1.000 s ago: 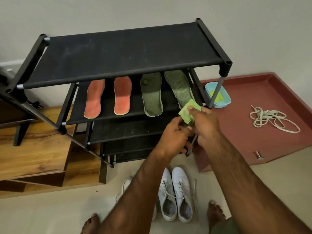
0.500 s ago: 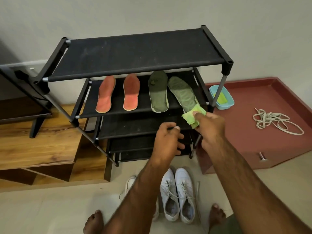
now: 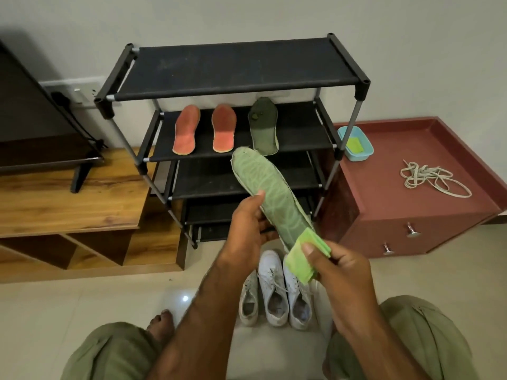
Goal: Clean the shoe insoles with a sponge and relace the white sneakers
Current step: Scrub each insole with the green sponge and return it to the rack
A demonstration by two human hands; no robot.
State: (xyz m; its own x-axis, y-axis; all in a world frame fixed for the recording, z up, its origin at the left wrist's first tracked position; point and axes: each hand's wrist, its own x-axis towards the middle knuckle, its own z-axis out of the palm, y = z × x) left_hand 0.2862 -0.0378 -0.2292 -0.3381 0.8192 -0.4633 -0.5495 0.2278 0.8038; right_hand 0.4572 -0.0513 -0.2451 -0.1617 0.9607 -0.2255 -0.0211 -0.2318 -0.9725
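My left hand point(image 3: 248, 229) grips a light green insole point(image 3: 270, 192) by its edge, held in the air in front of the black shoe rack point(image 3: 238, 78). My right hand point(image 3: 338, 266) pinches a folded green sponge cloth point(image 3: 303, 259) against the insole's near end. Two orange insoles point(image 3: 204, 130) and a dark green insole point(image 3: 263, 130) lie on the rack's second shelf. White sneakers point(image 3: 275, 294) stand on the floor below my hands. Loose white laces point(image 3: 430, 178) lie on the red cabinet.
A blue tub point(image 3: 365, 149) holding something yellow-green sits on the red cabinet point(image 3: 411, 215) to the right of the rack. A wooden TV unit point(image 3: 68, 201) with a screen stands to the left. My knees and a bare foot point(image 3: 162, 323) are on the tiled floor.
My left hand has taken the light green insole off the second shelf and drawn it toward me. The right hand with the sponge has come down to its near end. I have crouched lower.
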